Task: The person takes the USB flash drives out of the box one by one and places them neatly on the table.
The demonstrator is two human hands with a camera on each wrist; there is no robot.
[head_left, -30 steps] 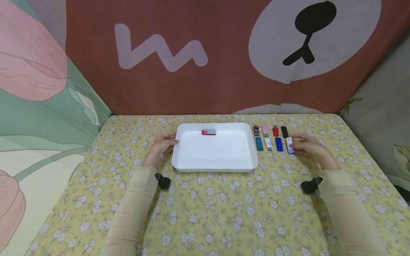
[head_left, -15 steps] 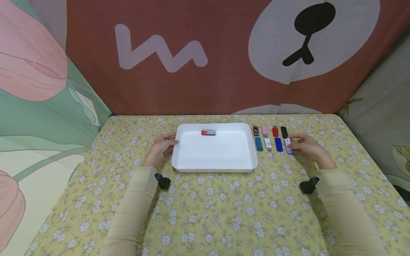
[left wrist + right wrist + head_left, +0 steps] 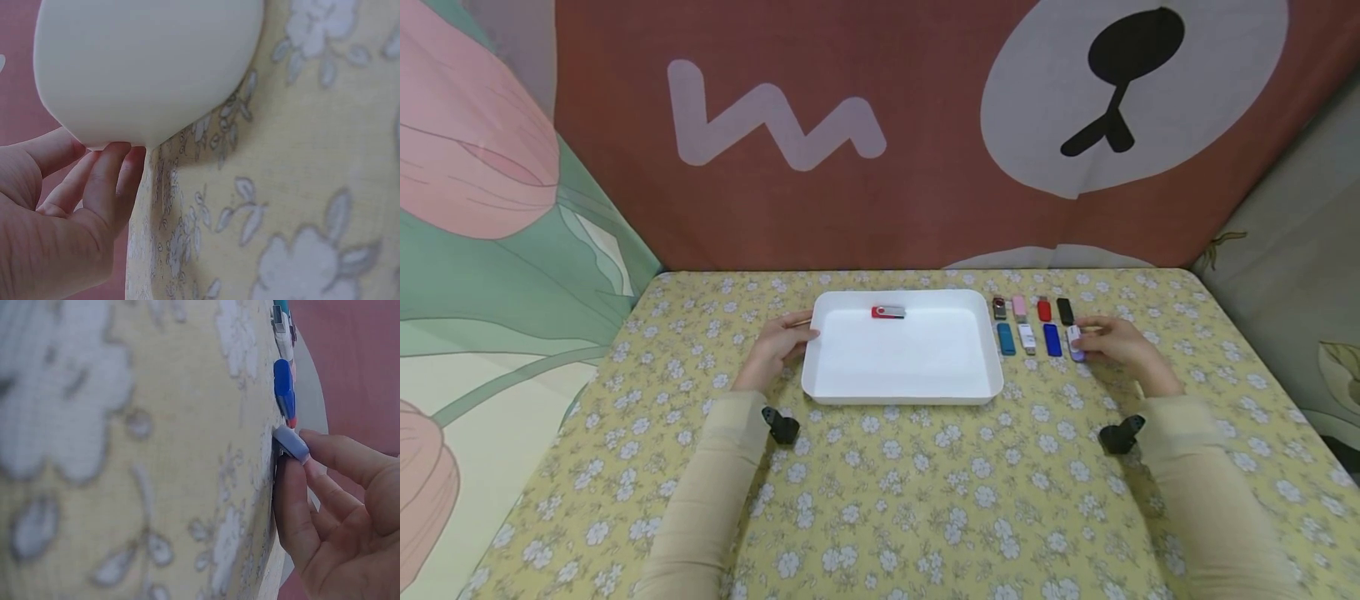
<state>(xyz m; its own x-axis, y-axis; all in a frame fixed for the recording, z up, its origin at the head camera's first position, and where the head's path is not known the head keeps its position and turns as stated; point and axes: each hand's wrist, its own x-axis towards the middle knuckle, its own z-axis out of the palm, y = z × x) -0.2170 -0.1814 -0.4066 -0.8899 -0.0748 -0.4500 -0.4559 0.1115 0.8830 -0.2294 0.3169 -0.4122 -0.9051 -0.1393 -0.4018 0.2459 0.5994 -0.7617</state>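
My left hand (image 3: 777,348) grips the left side of a shallow white tray (image 3: 902,399), its thumb at the rim. The left wrist view has the fingers against the outer wall of the tray (image 3: 150,69). Near the tray's back wall lies a red and silver USB stick (image 3: 888,312). My right hand (image 3: 1118,343) pinches a white and lavender USB stick (image 3: 1076,344) at the right end of the front row. In the right wrist view this USB stick (image 3: 292,444) is tilted between thumb and fingers, close to the cloth.
Right of the tray, more USB sticks stand in two rows: teal (image 3: 1006,339), white (image 3: 1027,338) and blue (image 3: 1052,340) in front; brown-silver (image 3: 999,307), pink (image 3: 1018,307), red (image 3: 1044,309) and black (image 3: 1064,312) behind. A flowered yellow cloth (image 3: 887,500) covers the table.
My right hand has shifted slightly left with the white and lavender USB stick, which now sits nearer the blue one. The left hand and tray have stayed in place.
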